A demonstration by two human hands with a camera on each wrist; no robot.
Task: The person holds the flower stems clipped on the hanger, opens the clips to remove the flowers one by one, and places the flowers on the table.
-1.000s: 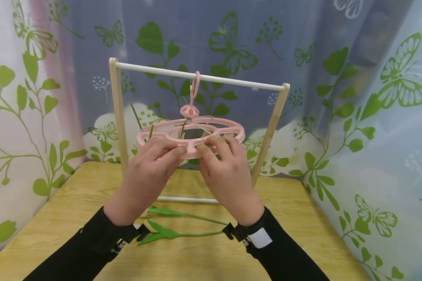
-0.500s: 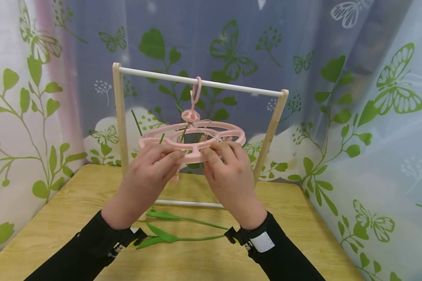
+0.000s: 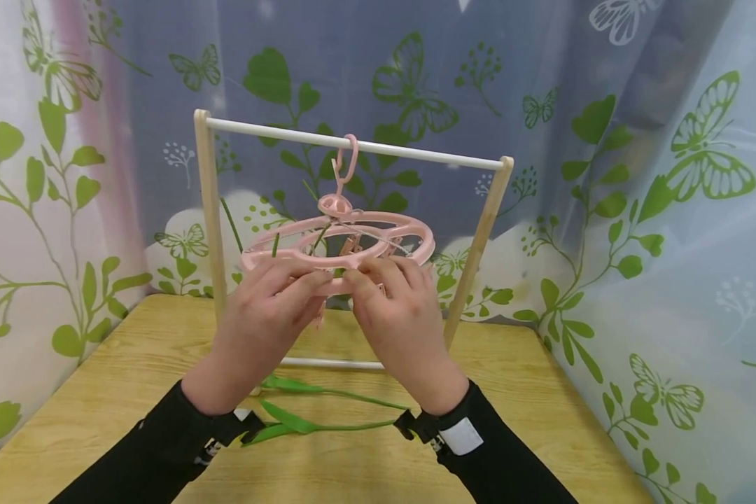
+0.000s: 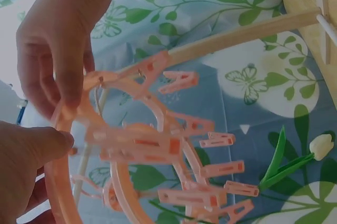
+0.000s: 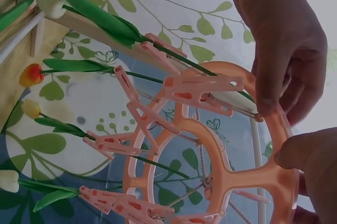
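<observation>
A pink round clip hanger [image 3: 335, 205] hangs by its hook from a white rod. My left hand [image 3: 264, 301] pinches the near rim between thumb and fingers. Just right of it, my right hand [image 3: 400, 301] pinches the same rim. Pink clothespins [image 5: 202, 84] dangle below the ring. In the right wrist view, several clothespins hold artificial tulips head down, among them a red-orange tulip [image 5: 31, 75], a yellow tulip [image 5: 30, 109] and a white tulip [image 5: 52, 3]. The left wrist view shows several clothespins without flowers, plus one white tulip [image 4: 321, 146] at the right.
The rack has light wooden posts [image 3: 479, 252] and a white top rod [image 3: 416, 152]. It stands at the back of a wood-grain table [image 3: 510, 420]. Two green-leaved stems [image 3: 353, 426] lie on the table below my wrists. A leaf-and-butterfly curtain [image 3: 605, 245] surrounds the table.
The ring has turned and tilted slightly, and the hook shows wider on the rod. My right hand has shifted a little left; both hands still hold the rim.
</observation>
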